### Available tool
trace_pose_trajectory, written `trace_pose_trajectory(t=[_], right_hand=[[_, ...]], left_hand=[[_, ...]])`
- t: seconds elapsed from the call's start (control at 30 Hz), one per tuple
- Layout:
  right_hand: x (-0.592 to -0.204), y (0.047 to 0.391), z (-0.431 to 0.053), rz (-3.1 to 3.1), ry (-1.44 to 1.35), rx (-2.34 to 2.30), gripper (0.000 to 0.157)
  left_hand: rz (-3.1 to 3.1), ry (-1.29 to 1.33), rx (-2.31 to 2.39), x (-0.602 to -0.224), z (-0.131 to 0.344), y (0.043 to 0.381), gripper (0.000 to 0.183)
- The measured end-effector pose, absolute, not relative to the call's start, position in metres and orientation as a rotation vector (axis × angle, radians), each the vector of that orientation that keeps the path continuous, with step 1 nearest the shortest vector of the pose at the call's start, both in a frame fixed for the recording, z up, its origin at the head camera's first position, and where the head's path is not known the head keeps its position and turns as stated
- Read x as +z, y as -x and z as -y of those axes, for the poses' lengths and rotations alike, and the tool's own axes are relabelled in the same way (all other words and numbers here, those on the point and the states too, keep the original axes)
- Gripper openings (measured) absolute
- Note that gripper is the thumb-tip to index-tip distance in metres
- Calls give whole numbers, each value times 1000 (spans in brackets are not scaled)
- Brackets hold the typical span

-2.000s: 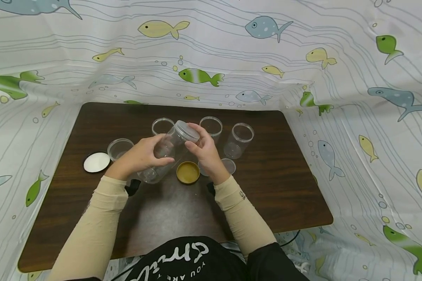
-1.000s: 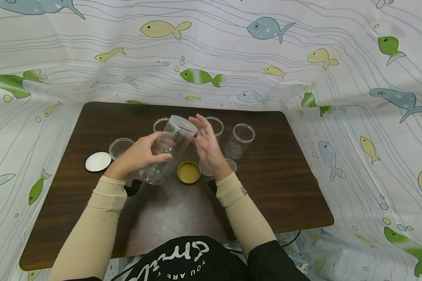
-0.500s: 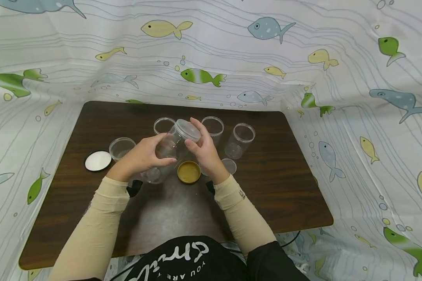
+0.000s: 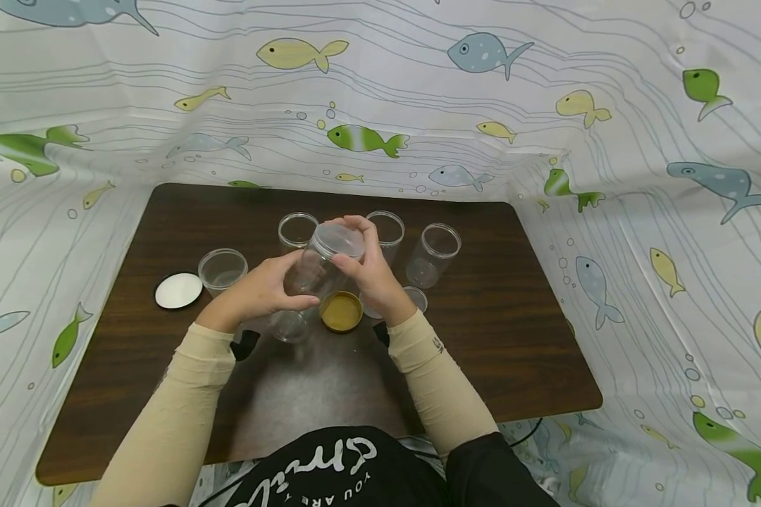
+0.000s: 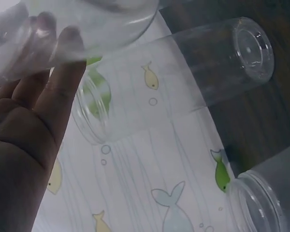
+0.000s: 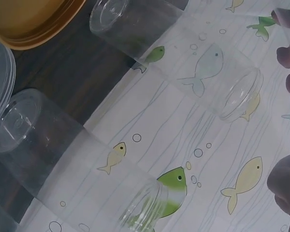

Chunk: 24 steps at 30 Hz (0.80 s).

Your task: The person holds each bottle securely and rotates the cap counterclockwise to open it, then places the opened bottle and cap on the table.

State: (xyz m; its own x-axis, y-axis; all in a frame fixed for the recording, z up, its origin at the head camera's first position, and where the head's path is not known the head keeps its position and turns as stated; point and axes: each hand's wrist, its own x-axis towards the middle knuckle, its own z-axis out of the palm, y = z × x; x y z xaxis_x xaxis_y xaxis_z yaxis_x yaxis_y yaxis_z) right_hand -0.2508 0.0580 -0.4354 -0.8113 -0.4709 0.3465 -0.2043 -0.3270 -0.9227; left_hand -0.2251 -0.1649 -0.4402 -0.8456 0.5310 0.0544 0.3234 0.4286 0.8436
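A clear plastic jar (image 4: 315, 273) with a translucent screw lid (image 4: 340, 240) on its mouth is held tilted over the table. My left hand (image 4: 256, 294) grips its side, thumb toward me. At the top, my right hand (image 4: 375, 276) curls thumb and fingers round the lid. The left wrist view shows the left hand (image 5: 29, 121) against the held jar (image 5: 106, 29). In the right wrist view only fingertips (image 6: 289, 57) and the thumb appear at the right edge. Below the jar lies a gold lid (image 4: 341, 312), inner side up.
Several uncovered clear jars stand around the hands, including a jar (image 4: 433, 255) at the right and a jar (image 4: 222, 269) at the left. A black-rimmed white lid (image 4: 178, 290) lies far left. Another clear lid (image 4: 416, 299) lies beside my right wrist. The brown table (image 4: 495, 338) meets a fish-print curtain (image 4: 380, 91).
One second ago my right fingers were spread beside the lid; they curl round it again now. The jar's base has shifted right and its lid has tipped toward me.
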Motion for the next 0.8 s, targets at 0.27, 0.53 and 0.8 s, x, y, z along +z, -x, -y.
trace_pose_trajectory(t=[0.27,0.53,0.8], right_hand=[[-430,254,-56,-1481,819,-2393,88],[-428,262,-62,-1451,814,-2490,78],[-453,275,-68,-1951,757,-2152,70]], left_hand=[[-2539,-705,1361,-450,173,222,78],[-2544,-618,1396,-461,185,214,83],[-2491,-561,1547,-477,200,210,84]])
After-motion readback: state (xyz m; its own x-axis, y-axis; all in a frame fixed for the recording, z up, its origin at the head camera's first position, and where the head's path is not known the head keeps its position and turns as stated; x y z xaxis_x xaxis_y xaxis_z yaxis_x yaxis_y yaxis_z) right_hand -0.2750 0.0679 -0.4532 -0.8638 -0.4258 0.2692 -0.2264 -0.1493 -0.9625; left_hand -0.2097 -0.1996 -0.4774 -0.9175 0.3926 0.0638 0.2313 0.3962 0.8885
